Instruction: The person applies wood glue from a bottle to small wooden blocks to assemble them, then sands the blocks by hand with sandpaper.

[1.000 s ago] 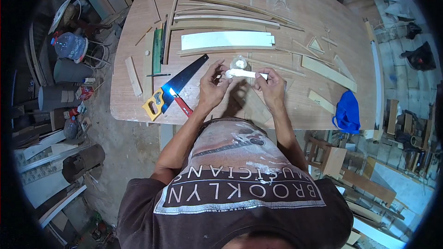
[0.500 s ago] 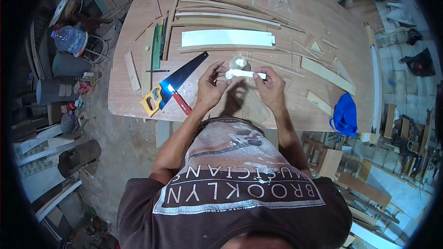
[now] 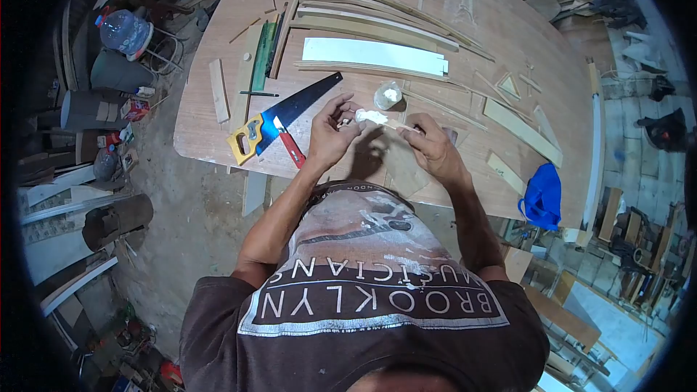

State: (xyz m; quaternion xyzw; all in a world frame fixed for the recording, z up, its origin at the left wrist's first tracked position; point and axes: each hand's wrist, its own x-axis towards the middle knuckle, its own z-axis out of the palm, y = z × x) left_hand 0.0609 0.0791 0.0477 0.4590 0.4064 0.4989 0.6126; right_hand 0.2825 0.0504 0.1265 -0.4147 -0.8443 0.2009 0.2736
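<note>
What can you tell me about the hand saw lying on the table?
The hand saw lies flat on the wooden table, slanting from its yellow handle near the front edge up to the blade tip farther in. The blade looks dark, with a bluish sheen near the handle. A red-handled utility knife lies alongside, at or over the blade's edge. Neither hand touches the saw; the left hand is nearest.

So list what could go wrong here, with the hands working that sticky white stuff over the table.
1. The white paste on the small stick held between the left hand and right hand could drip onto the table or smear the fingers.
2. The open jar stands just beyond the hands; a careless reach might tip it.
3. The handsaw and red-handled knife lie close beside the left hand, so a sideways move risks a cut.
</note>
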